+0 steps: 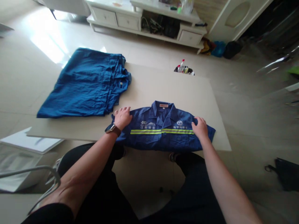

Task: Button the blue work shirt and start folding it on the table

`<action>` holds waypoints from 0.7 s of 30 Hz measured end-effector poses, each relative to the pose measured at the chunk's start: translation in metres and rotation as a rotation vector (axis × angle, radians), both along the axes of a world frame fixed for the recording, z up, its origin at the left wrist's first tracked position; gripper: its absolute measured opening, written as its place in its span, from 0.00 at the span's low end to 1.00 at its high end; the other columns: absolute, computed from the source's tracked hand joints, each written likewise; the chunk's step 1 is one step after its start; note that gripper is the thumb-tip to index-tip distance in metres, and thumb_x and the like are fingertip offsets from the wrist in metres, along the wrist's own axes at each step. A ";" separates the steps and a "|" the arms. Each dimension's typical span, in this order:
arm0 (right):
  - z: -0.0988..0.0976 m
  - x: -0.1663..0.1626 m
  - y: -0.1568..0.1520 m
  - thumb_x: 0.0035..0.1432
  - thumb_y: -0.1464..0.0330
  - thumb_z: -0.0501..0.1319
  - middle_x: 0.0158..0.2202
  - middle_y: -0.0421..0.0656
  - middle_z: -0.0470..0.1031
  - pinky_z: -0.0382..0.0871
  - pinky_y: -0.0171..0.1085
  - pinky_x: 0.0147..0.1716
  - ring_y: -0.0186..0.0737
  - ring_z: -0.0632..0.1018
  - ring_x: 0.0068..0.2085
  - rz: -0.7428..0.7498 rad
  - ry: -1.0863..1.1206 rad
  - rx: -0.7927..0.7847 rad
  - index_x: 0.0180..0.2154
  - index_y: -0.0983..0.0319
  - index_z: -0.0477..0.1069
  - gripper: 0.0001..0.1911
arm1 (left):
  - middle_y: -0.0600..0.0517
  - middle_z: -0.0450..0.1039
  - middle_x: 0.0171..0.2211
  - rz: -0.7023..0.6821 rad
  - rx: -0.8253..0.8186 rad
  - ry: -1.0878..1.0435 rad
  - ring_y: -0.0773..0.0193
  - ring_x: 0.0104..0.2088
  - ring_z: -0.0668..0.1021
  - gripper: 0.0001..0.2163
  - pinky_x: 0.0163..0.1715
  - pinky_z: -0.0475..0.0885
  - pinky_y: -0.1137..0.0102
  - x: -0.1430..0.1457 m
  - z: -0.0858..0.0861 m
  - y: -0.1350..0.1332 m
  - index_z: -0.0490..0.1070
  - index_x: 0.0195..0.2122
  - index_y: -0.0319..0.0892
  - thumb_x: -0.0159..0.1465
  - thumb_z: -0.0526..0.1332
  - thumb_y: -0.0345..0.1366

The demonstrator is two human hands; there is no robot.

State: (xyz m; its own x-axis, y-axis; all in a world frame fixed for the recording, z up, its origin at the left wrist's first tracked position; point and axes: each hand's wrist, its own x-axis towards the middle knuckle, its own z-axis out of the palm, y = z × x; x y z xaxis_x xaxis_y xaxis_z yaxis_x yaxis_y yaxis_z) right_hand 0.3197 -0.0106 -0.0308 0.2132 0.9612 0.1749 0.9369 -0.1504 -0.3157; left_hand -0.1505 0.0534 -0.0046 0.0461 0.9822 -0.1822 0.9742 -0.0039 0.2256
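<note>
A dark blue work jacket (pixel 168 141) lies face up at the table's near edge, its collar pointing away from me and its lower part hanging over the edge. A yellow and silver reflective stripe crosses the chest below white printed logos and lettering. My left hand (pixel 123 118), with a watch on the wrist, rests open on the jacket's left shoulder and sleeve, fingers extended. On the opposite sleeve side lies my right hand (pixel 200 127), open, thumb apart from the fingers. A stack of folded blue garments (pixel 86 84) sits on the table to the left.
The pale table (pixel 163 84) runs beneath the clothes. Beyond it, bottles with red caps (pixel 182 65) stand low by the far edge. A white TV cabinet (pixel 128 21) lines the back. At lower left is a chair with a grey metal armrest (pixel 30 169).
</note>
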 end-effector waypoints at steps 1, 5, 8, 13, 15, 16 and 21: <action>-0.003 0.009 0.008 0.59 0.65 0.58 0.56 0.56 0.75 0.65 0.52 0.60 0.55 0.72 0.58 -0.015 -0.016 -0.026 0.53 0.63 0.72 0.21 | 0.39 0.69 0.62 -0.006 0.005 0.013 0.43 0.63 0.68 0.20 0.60 0.65 0.47 -0.006 -0.004 0.001 0.69 0.60 0.43 0.68 0.56 0.39; -0.007 0.031 0.033 0.58 0.60 0.62 0.52 0.54 0.78 0.69 0.53 0.53 0.57 0.75 0.55 -0.113 -0.039 -0.239 0.53 0.61 0.73 0.23 | 0.35 0.71 0.56 -0.012 0.046 0.089 0.43 0.59 0.71 0.18 0.52 0.71 0.56 -0.020 -0.016 -0.001 0.73 0.51 0.39 0.71 0.52 0.44; 0.001 0.037 0.036 0.59 0.61 0.61 0.41 0.50 0.81 0.71 0.45 0.45 0.51 0.79 0.45 -0.070 -0.019 -0.323 0.43 0.60 0.77 0.13 | 0.37 0.75 0.50 -0.071 -0.008 0.094 0.47 0.53 0.76 0.18 0.47 0.72 0.61 -0.027 -0.011 -0.005 0.74 0.50 0.40 0.73 0.48 0.44; 0.020 0.044 0.004 0.66 0.61 0.55 0.44 0.49 0.81 0.67 0.39 0.39 0.45 0.79 0.41 0.070 -0.062 -0.170 0.41 0.59 0.77 0.14 | 0.43 0.80 0.41 -0.170 -0.007 0.099 0.51 0.39 0.82 0.20 0.36 0.68 0.65 -0.043 0.018 -0.009 0.70 0.55 0.48 0.75 0.42 0.47; 0.026 0.049 -0.010 0.68 0.59 0.52 0.43 0.48 0.82 0.63 0.39 0.33 0.46 0.78 0.36 0.081 -0.164 -0.080 0.44 0.57 0.77 0.17 | 0.44 0.81 0.41 -0.221 0.039 0.109 0.51 0.40 0.82 0.20 0.36 0.67 0.66 -0.052 0.031 -0.007 0.71 0.53 0.49 0.75 0.43 0.47; 0.029 0.051 -0.014 0.69 0.58 0.52 0.40 0.48 0.82 0.61 0.39 0.31 0.46 0.78 0.34 0.071 -0.222 -0.043 0.45 0.57 0.78 0.18 | 0.44 0.81 0.42 -0.224 0.062 0.112 0.52 0.41 0.82 0.20 0.36 0.67 0.66 -0.056 0.038 -0.002 0.72 0.52 0.49 0.75 0.43 0.47; 0.083 0.053 0.060 0.68 0.56 0.55 0.33 0.50 0.81 0.54 0.40 0.30 0.47 0.76 0.31 -0.013 -0.379 0.100 0.45 0.57 0.79 0.18 | 0.44 0.80 0.45 -0.089 0.221 0.101 0.50 0.46 0.79 0.18 0.42 0.67 0.64 -0.061 0.091 0.076 0.72 0.53 0.49 0.75 0.46 0.47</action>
